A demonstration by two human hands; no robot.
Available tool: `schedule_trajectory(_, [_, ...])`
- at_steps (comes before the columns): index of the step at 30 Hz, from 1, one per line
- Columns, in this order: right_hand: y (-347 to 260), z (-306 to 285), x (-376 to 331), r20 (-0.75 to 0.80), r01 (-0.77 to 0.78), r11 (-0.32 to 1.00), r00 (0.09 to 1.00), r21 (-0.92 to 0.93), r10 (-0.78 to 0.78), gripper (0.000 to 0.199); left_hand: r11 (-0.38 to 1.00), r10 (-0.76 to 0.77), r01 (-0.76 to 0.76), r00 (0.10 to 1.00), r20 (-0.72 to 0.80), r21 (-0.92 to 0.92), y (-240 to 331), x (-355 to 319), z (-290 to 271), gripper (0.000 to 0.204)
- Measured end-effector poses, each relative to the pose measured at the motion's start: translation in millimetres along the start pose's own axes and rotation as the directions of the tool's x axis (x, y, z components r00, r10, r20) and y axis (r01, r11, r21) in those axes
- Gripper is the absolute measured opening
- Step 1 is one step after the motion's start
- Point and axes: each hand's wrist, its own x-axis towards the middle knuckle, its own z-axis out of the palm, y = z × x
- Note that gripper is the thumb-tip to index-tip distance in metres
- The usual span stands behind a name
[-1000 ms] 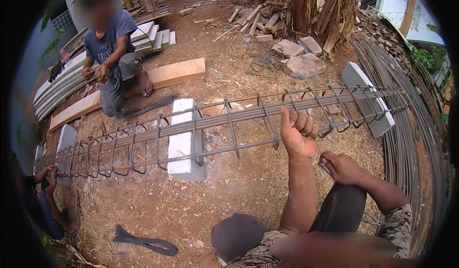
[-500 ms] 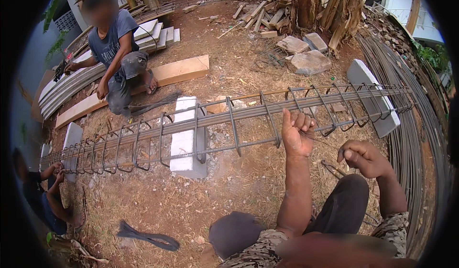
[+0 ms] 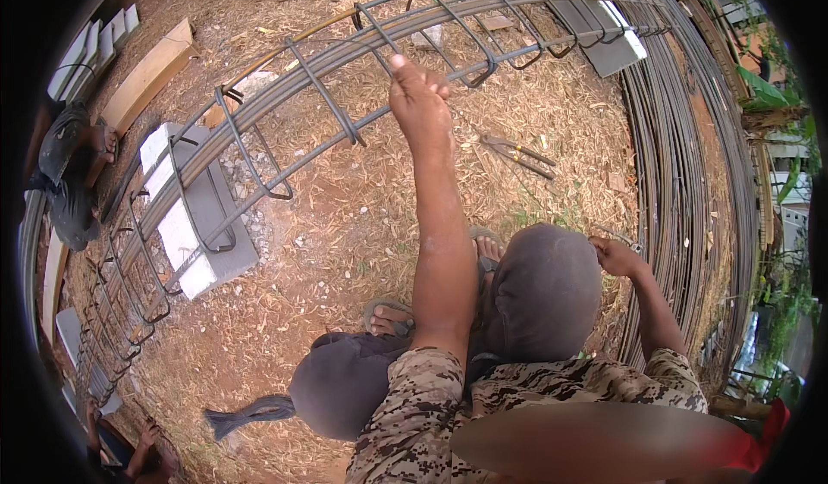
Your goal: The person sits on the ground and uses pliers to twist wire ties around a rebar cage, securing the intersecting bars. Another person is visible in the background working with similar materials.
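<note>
A long cage of steel reinforcing bars (image 3: pixel 323 143) with bent square stirrups crosses the upper left, resting on pale blocks. My left hand (image 3: pixel 420 94) is closed, thumb up, beside the cage's near lower bar. What its fingers hold is too small to make out. Low on the right, my right hand (image 3: pixel 612 256) is closed beside my knee, near the long rods. A small metal piece shows at its fingers, but its kind is unclear. Pincers (image 3: pixel 522 152) with dark and yellowish handles lie on the ground between my hands.
Long loose steel rods (image 3: pixel 664 165) line the right side. A white-topped block (image 3: pixel 194 216) supports the cage, another block (image 3: pixel 604 40) its far end. A bundle of dark wire (image 3: pixel 250 413) lies near my left knee. A co-worker (image 3: pixel 73 165) crouches left beside a plank (image 3: pixel 147 74); another's hands (image 3: pixel 148 434) show lower left.
My view has tilted down and turned right. My right hand has moved away from the cage to beside my right knee. My left hand remains closed next to the cage.
</note>
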Motion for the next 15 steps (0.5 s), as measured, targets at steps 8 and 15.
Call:
schedule_trajectory(8, [-96,-56,102,-0.63,0.659,0.336,0.749,0.673,-0.206,0.066,0.557,-0.777,0.079,0.402,0.485,0.827,-114,-81,16,0.054])
schedule_trajectory(15, [-203,-53,176,-0.61,0.643,0.176,0.764,0.746,-0.21,0.037,0.27,-0.908,0.11,0.358,0.215,0.956,-54,-57,-61,0.055])
